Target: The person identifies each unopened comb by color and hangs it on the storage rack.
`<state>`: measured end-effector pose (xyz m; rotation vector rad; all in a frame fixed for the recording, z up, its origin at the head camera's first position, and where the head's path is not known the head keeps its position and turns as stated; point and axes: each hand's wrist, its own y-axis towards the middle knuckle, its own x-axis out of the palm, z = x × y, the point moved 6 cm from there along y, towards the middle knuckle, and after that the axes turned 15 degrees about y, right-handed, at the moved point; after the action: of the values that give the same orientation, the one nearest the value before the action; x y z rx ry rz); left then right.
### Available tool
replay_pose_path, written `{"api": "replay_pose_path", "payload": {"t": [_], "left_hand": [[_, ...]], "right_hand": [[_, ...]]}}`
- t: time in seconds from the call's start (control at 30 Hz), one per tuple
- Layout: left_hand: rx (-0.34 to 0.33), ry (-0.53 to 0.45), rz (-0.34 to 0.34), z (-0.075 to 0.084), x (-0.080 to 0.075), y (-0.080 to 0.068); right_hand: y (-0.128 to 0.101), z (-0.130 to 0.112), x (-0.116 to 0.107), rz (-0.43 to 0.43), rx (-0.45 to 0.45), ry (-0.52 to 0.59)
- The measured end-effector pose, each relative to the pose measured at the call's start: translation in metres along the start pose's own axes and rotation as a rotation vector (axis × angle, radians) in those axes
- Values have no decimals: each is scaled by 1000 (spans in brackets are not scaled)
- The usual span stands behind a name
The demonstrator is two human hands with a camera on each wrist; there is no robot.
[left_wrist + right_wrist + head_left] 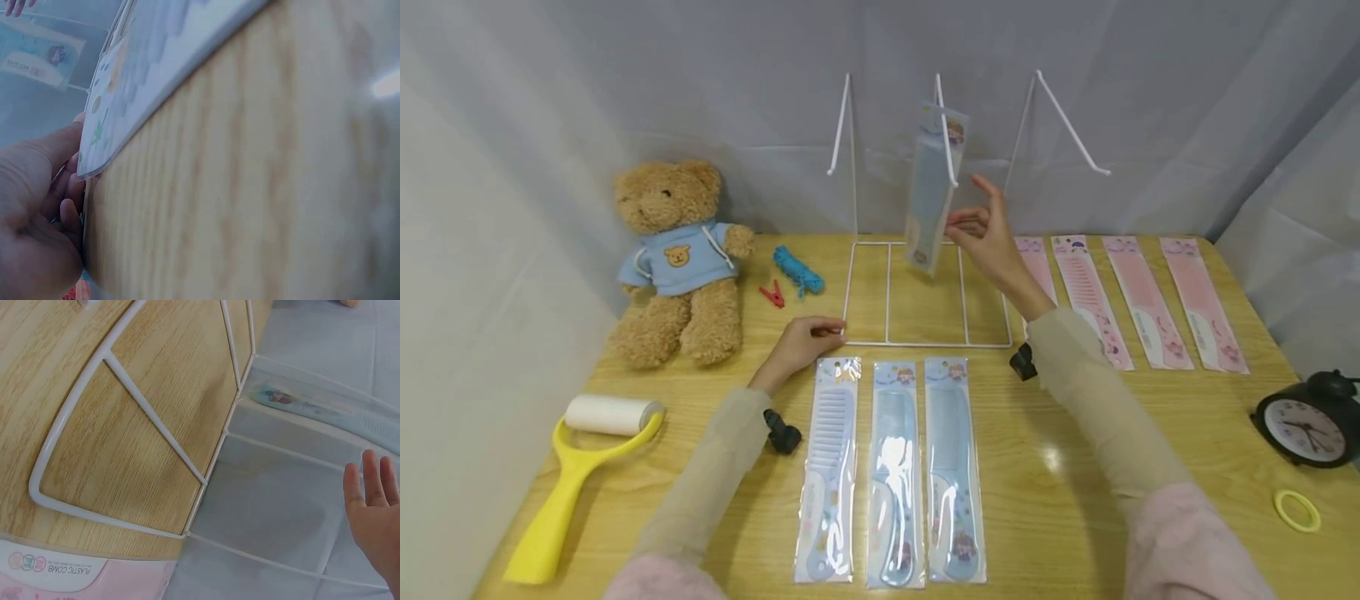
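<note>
My desk point(1060, 467) is pale woodgrain. Blue combs point(891, 471) at six o'clock, pink combs point(1138, 300) at two, a white wire rack point(925, 292), a tan teddy bear point(673, 258) wearing blue, and a yellow lint roller point(576, 475).
</note>
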<state>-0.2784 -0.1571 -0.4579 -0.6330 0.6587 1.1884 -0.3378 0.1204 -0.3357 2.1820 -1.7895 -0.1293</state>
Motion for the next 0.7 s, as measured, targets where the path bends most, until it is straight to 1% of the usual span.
{"api": "replay_pose_path", "payload": {"t": [0.23,0.37,0.5,0.7], "left_hand": [[2,-5,-4,-1,0,0],[4,-14,-4,-1,1,0],[1,-9,-4,-2,1,0],[4,8,-2,0,1,0]], "right_hand": [[0,-5,0,-2,4,-2],[-5,-7,-5,21,33,-33],[-18,-10,-11,40,69,-116],[-47,-12,-16,31,105,-173]]}}
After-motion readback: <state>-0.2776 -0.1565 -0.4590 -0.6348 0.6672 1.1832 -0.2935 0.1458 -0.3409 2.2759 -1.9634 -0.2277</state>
